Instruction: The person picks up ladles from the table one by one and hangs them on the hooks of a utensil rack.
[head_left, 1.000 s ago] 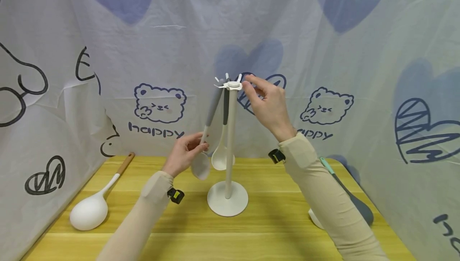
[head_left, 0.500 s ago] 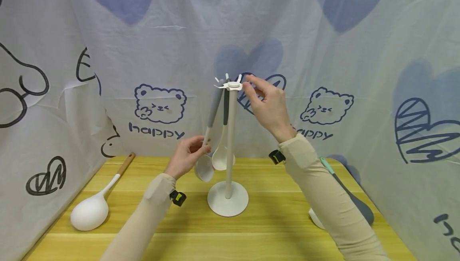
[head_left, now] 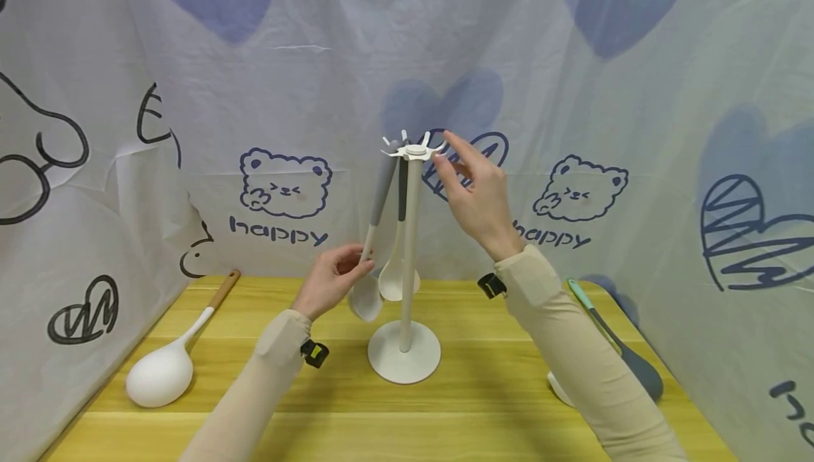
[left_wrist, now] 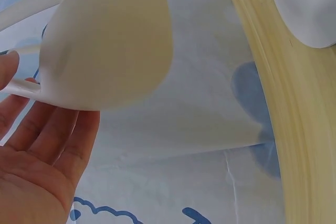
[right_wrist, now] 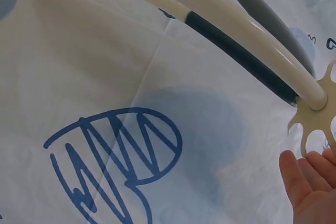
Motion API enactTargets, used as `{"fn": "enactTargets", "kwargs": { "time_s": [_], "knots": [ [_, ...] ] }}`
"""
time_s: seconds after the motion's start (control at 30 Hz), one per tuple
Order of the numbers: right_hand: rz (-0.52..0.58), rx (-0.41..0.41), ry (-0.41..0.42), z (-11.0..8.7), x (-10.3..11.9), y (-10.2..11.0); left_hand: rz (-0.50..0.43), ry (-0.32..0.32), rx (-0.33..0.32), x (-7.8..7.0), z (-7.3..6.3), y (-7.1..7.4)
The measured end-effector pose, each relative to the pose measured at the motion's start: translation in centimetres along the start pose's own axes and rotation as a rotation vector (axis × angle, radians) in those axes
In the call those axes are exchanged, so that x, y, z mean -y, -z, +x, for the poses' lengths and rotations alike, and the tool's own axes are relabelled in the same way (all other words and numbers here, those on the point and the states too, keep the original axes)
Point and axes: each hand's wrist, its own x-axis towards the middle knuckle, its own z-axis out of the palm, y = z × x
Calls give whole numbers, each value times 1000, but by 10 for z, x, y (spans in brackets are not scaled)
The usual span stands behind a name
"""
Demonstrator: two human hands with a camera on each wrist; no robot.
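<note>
In the head view my left hand (head_left: pixel 327 282) pinches the white shaft of a grey-handled ladle (head_left: pixel 365 299), just above its bowl. The ladle leans, its handle top up at the hooks of a white utensil stand (head_left: pixel 410 243). The left wrist view shows the ladle bowl (left_wrist: pixel 107 45) large, with thumb and fingers around the shaft. A second ladle (head_left: pixel 391 282), with a dark handle, hangs behind the post. My right hand (head_left: pixel 480 200) is raised beside the hook ring (head_left: pixel 416 152), thumb and fingertips apart around a right-hand hook. In the right wrist view the fingertips (right_wrist: pixel 287 157) are close to the hooks.
A large white ladle (head_left: pixel 159 377) with a wooden handle lies on the left of the wooden table (head_left: pixel 331 419). At right, a dark turner-like utensil (head_left: pixel 639 370) with a green handle and a white thing (head_left: pixel 559 388) are partly behind my right arm. Printed cloth (head_left: pixel 394 38) hangs around.
My left hand has moved slightly right and down with the ladle, bringing its bowl closer to the post. My right fingertips have eased right from the ring, and a hook shows between them.
</note>
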Motion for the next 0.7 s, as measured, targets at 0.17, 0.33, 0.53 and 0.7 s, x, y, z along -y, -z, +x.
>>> {"fn": "enactTargets", "kwargs": {
  "time_s": [0.17,0.33,0.53,0.7],
  "knots": [
    [0,-39,13,-5,-6,1,16,2,4,1,-3,2],
    [-43,-46,36,-11,-16,2,58,17,-23,3,-6,6],
    [-88,-9,18,-22,-29,2,43,-22,-32,9,-7,14],
    [-114,34,7,-32,-39,2,79,-6,-18,15,-10,24]
  ]
}}
